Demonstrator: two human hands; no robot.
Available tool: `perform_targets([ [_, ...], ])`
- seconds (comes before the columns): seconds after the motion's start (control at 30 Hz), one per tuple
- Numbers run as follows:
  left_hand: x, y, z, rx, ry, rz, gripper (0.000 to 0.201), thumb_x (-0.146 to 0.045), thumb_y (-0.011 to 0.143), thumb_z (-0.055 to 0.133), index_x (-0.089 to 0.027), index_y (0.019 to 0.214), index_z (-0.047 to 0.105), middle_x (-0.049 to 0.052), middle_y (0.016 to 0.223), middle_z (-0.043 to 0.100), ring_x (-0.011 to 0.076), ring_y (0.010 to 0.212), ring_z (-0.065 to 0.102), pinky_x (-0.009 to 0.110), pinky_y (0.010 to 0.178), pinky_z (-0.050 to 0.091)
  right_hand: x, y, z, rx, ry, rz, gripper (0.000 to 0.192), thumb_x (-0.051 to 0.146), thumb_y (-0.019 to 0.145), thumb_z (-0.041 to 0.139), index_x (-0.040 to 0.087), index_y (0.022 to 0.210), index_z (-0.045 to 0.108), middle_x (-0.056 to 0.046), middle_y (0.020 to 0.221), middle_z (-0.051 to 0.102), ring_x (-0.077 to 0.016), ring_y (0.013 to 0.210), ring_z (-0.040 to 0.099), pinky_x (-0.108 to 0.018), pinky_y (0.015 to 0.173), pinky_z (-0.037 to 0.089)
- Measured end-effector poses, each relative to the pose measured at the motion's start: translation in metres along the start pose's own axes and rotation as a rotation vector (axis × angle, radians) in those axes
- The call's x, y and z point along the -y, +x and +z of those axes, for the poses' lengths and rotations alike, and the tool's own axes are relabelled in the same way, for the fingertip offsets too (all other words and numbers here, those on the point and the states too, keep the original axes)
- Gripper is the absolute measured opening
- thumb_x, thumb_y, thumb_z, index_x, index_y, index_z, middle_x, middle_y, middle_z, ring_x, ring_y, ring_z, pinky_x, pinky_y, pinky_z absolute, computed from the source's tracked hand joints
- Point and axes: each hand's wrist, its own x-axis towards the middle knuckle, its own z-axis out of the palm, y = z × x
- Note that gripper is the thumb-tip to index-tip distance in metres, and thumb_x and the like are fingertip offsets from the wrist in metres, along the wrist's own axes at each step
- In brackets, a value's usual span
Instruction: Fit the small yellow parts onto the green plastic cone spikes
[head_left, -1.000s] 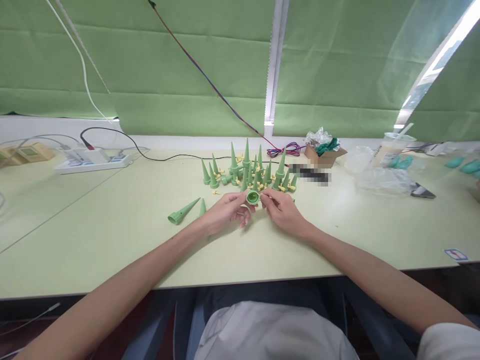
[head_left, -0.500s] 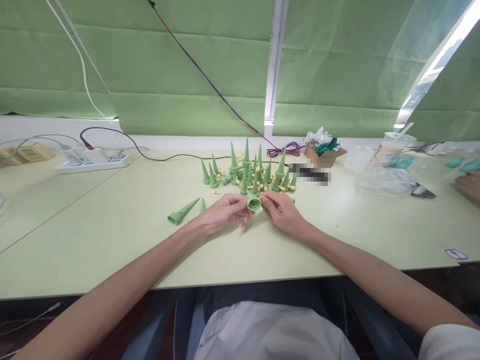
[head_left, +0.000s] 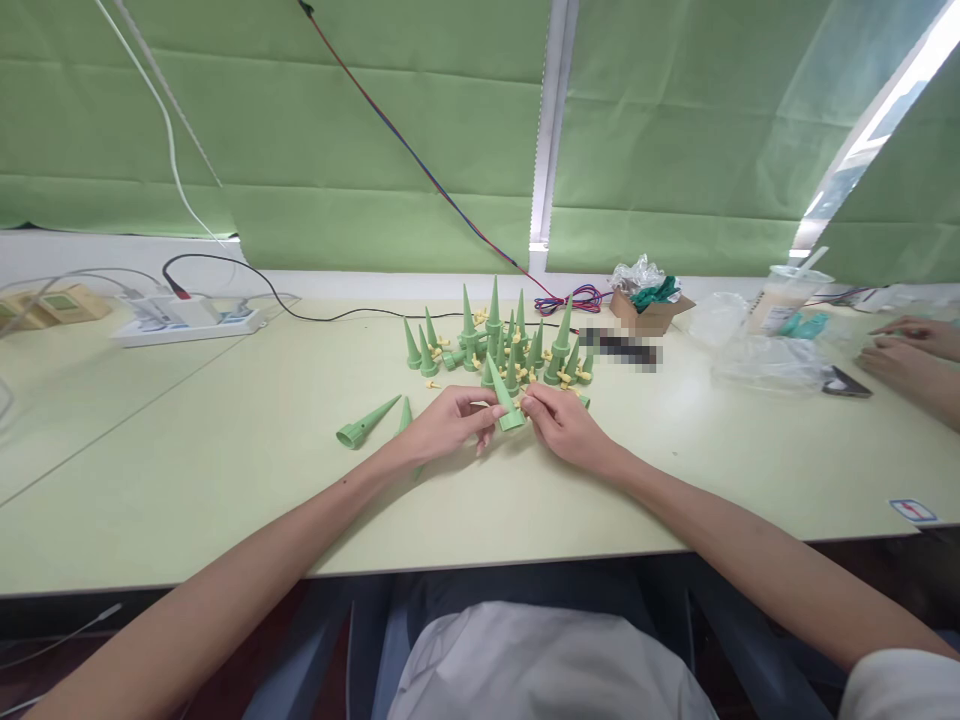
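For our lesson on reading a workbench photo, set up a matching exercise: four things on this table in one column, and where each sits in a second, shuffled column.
Things:
1. Green cone
2. Power strip
3. Cardboard box
4. Lone cone

Places:
A. Lying on its side, left of the left hand
B. Far left of the table
C. Held between the left hand and right hand
D. Right of the standing cone cluster

Pairs: 1-C, 2-B, 3-D, 4-A

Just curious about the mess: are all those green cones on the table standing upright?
No. One green cone lies on its side on the table, left of the left hand, apart from the standing cluster.
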Motion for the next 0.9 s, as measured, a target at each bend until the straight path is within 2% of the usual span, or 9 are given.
perform_targets([
  [0.1, 0.0004, 0.0001, 0.0016, -0.024, 0.052, 0.038, 0.037, -0.048, 0.091, 0.058, -0.014, 0.077, 0.06, 0.001, 0.065, 0.058, 0.0128, 0.053, 0.057, 0.027, 0.057, 0.049, -0.0014, 0.0001, 0.0002, 0.014, -0.022, 0.016, 0.034, 0.034, 0.102, 0.036, 0.021, 0.07, 0.04, 0.002, 0.063, 0.044, -0.0132, 0.059, 0.041, -0.027, 0.06, 0.031],
  [0.23, 0.0004, 0.0001, 0.0041, -0.079, 0.143, 0.096, 0.034, -0.045, 0.091, 0.057, -0.014, 0.078, 0.063, 0.003, 0.081, 0.058, 0.0101, 0.053, 0.053, 0.026, 0.053, 0.047, -0.0026, 0.0007, 0.0003, 0.028, -0.044, 0.025, 0.035, 0.034, 0.102, 0.036, 0.021, 0.069, 0.039, 0.002, 0.064, 0.045, -0.0139, 0.059, 0.042, -0.028, 0.06, 0.031],
  [0.4, 0.0023, 0.0001, 0.0049, -0.167, 0.433, 0.242, 0.033, -0.039, 0.093, 0.055, -0.016, 0.069, 0.061, 0.003, 0.076, 0.052, 0.0123, 0.063, 0.049, 0.025, 0.056, 0.04, -0.0032, 0.0013, 0.001, 0.05, -0.052, 0.046, 0.037, 0.036, 0.102, 0.033, 0.022, 0.068, 0.04, 0.001, 0.063, 0.048, -0.0145, 0.059, 0.044, -0.029, 0.061, 0.032],
  [0.57, 0.007, -0.0005, 0.0049, -0.182, 0.569, 0.363, 0.026, -0.034, 0.096, 0.051, -0.018, 0.082, 0.066, 0.007, 0.091, 0.056, 0.0135, 0.069, 0.049, 0.026, 0.062, 0.04, -0.0013, 0.0015, 0.0017, 0.049, -0.051, 0.082, 0.039, 0.037, 0.102, 0.033, 0.021, 0.067, 0.039, 0.001, 0.06, 0.047, -0.014, 0.057, 0.042, -0.029, 0.06, 0.031],
  [0.73, 0.008, 0.0011, 0.0066, -0.217, 0.626, 0.384, 0.022, -0.032, 0.097, 0.049, -0.019, 0.093, 0.067, 0.009, 0.096, 0.057, 0.0146, 0.072, 0.052, 0.026, 0.063, 0.042, 0.001, 0.0022, 0.0027, 0.017, -0.023, 0.093, 0.04, 0.038, 0.103, 0.033, 0.021, 0.067, 0.039, 0.001, 0.062, 0.047, -0.0136, 0.058, 0.043, -0.029, 0.061, 0.032],
  [0.9, 0.0079, 0.0035, 0.0094, -0.289, 0.621, 0.371, 0.018, -0.029, 0.096, 0.05, -0.02, 0.099, 0.065, 0.008, 0.103, 0.058, 0.0128, 0.071, 0.053, 0.025, 0.063, 0.045, 0.0025, 0.004, 0.0052, -0.072, -0.001, 0.097, 0.041, 0.042, 0.102, 0.036, 0.02, 0.067, 0.041, 0.002, 0.06, 0.045, -0.0127, 0.057, 0.04, -0.028, 0.059, 0.03],
])
